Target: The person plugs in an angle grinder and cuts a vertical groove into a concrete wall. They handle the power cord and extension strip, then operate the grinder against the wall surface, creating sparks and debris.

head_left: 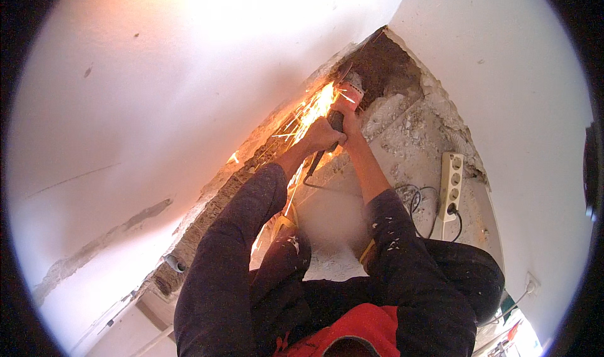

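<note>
A red angle grinder point(350, 97) with a dark rear handle is held between both hands at the base of the left wall, close to the corner. My left hand point(324, 134) is closed round the rear of its body. Farther forward, my right hand point(346, 119) wraps its body just behind the red part. Bright orange sparks point(318, 109) stream from the grinder back along the wall toward me. The disc is mostly lost in the glare and dust, so its exact contact with the wall cannot be made out. The grinder's black cord point(313, 168) hangs below my hands.
A white power strip point(451, 187) with a plug in it lies to the right, near loose black cable point(415, 199). Broken plaster and rubble point(402, 130) cover the corner floor. A grey pipe end point(175, 264) sticks out at the lower left. My bent knees flank the dusty floor.
</note>
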Demonstrator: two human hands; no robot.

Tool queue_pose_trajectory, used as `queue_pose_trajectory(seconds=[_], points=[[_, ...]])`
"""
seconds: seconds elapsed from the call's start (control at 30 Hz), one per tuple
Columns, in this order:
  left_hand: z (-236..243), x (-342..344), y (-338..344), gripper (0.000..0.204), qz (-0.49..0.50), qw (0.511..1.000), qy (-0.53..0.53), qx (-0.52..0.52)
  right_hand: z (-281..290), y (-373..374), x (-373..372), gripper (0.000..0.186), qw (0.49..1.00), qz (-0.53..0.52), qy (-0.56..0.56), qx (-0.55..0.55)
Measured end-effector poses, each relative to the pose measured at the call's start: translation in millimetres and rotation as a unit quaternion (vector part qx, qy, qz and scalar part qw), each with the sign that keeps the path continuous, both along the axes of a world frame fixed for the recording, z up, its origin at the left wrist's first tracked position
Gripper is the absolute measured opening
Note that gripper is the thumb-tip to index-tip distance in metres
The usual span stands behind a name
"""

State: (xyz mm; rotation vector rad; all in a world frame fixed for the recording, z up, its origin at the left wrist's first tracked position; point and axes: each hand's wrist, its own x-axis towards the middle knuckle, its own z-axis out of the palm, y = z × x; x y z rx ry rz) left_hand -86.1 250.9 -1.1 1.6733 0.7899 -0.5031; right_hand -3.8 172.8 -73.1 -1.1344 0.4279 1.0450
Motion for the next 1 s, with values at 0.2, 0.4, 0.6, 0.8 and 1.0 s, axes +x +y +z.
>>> queue_pose_trajectory(seconds=[0.2, 0.4, 0.6, 0.8, 1.0], points=[[-2.9, -2.4, -1.6, 0.018, 0.023, 0.999, -0.022, -0.023, -1.3, 0.0, -0.9, 0.017, 0.999, 0.008, 0.032, -0.003], [-1.8, -0.7, -2.6, 0.018, 0.04, 0.999, -0.011, -0.022, 14.1, -1.0, -2.3, 0.018, 0.999, -0.007, 0.02, 0.031], [0.8, 0.0, -1.6, 0.02, 0.038, 0.999, -0.011, -0.033, 30.7, -3.7, -2.4, 0.019, 0.998, 0.005, 0.034, 0.046], [-10.9, -0.8, 0.3, 0.022, 0.024, 0.999, -0.035, -0.016, 25.5, -0.7, -1.8, 0.02, 1.0, -0.008, 0.016, -0.016], [-22.0, -1.1, 0.4, 0.025, 0.043, 0.998, -0.019, -0.045, 20.3, 0.2, -0.9, 0.017, 1.0, -0.003, 0.022, 0.004]])
